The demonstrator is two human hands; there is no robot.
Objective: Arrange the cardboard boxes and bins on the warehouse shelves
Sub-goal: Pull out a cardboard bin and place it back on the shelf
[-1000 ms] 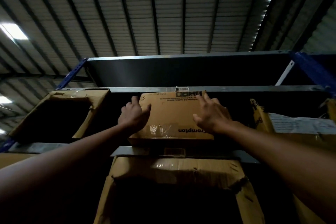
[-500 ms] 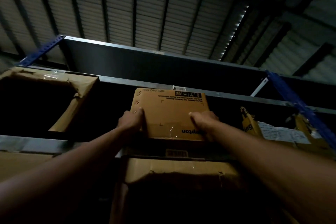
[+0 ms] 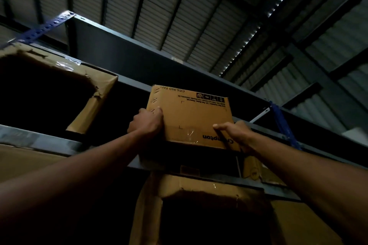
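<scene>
A brown ceiling fan box (image 3: 190, 114) with upside-down print stands on an upper shelf, its front face towards me. My left hand (image 3: 146, 123) grips its left edge, fingers curled over the side. My right hand (image 3: 233, 132) holds its lower right corner, thumb lying on the front face. The box's bottom edge sits just above the grey shelf beam (image 3: 39, 141); whether it rests on the shelf I cannot tell.
A torn open carton (image 3: 93, 93) stands on the same shelf to the left. Another torn carton (image 3: 151, 201) sits on the shelf below. A further box (image 3: 252, 169) lies low on the right. Blue rack uprights (image 3: 283, 127) frame the bay, under a corrugated roof.
My view has tilted up and left. Both hands went from flat on the box's front to gripping its sides, and the box now sits higher and more upright in view.
</scene>
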